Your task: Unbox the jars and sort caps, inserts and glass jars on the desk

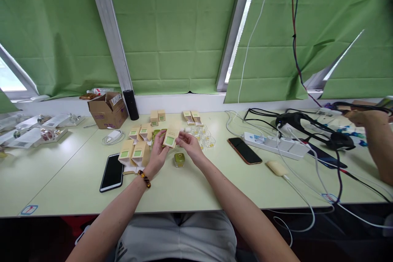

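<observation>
Above the middle of the table, a small cream box with a green square [170,139] is held between both hands. My left hand [158,151] grips its left side, while the fingers of my right hand [190,145] pinch near its right edge. Just below the box sits a small green glass jar [179,159]. More cream boxes [141,153] with open flaps stand left of my left hand. Behind that hand, some green jars [156,133] are partly hidden. Clear glass pieces with yellow spots [204,137] lie grouped beyond my right hand.
A black phone [111,173] lies left and another phone [245,150] right. A power strip [273,145] and cables spread across the right side, near another person's arm [374,139]. An open cardboard box [108,110] and a black cylinder [130,105] stand at the back left.
</observation>
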